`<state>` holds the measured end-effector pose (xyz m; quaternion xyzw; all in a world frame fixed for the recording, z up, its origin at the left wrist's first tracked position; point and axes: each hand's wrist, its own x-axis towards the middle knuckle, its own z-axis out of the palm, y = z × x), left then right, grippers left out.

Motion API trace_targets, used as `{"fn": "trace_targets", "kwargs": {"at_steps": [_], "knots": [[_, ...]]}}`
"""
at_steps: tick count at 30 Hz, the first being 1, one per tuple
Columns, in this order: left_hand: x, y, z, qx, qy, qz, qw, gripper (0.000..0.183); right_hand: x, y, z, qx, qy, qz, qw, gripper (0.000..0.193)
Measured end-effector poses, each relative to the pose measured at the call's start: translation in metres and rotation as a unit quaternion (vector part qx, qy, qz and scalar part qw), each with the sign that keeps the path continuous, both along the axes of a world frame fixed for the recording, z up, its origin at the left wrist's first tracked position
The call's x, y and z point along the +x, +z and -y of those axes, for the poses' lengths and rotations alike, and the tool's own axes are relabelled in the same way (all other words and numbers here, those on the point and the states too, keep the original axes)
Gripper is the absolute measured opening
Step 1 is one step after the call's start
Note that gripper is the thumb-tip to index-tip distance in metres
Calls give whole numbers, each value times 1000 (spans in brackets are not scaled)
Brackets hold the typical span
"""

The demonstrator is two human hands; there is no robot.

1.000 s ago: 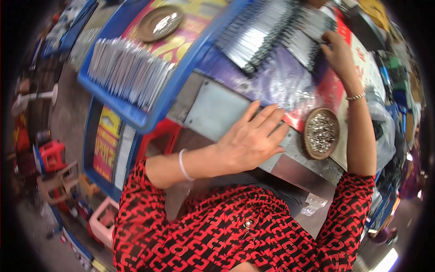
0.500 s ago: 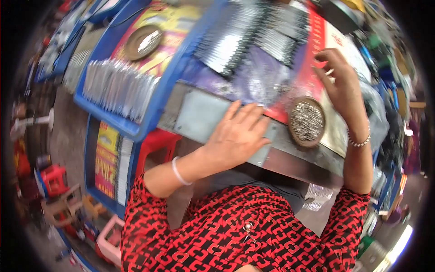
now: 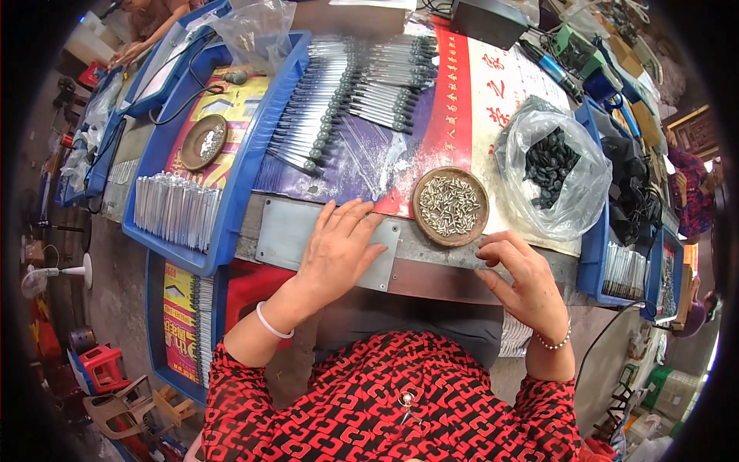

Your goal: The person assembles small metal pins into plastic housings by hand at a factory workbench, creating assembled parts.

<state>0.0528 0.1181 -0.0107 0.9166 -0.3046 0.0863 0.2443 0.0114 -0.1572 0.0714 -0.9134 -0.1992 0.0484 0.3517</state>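
Note:
My left hand (image 3: 339, 245) lies with its fingers spread on a grey metal plate (image 3: 279, 235) at the bench's near edge. My right hand (image 3: 525, 283) hovers near that edge, fingers bent, with a gap between thumb and forefinger and nothing visible in it. Just beyond it stands a round brown dish (image 3: 422, 225) heaped with small metal pins (image 3: 450, 205). Rows of slim clear rods with dark rounded ends (image 3: 319, 104) lie on a purple and red printed sheet (image 3: 454, 92). A few loose clear rods (image 3: 360, 158) rest nearer my left fingertips.
Left, a blue tray (image 3: 225, 242) holds upright clear rods (image 3: 175, 209) and a small dish (image 3: 202, 160) of pale bits. To the right stand a clear bag (image 3: 589, 208) of black pieces and another blue tray (image 3: 593, 269). A dark box (image 3: 489, 23) sits at the back.
My right hand has come down from over the sheet to the near edge beside the dish. My left hand remains on the plate, and the view has shifted.

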Motion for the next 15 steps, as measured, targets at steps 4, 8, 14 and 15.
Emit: {"fn": "trace_targets", "kwargs": {"at_steps": [4,8,14,15], "knots": [[-9,10,-9,-28,10,-16,999,38,2,-2,4,13,-12,23,1000,18],[-22,43,-34,-48,2,-4,999,35,-4,-9,9,23,-51,39,998,14],[4,108,-118,-34,125,55,990,23,-11,-31,12,49,-106,51,992,10],[13,116,-133,-49,144,38,988,21,-12,-34,11,46,-127,63,989,9]]}}
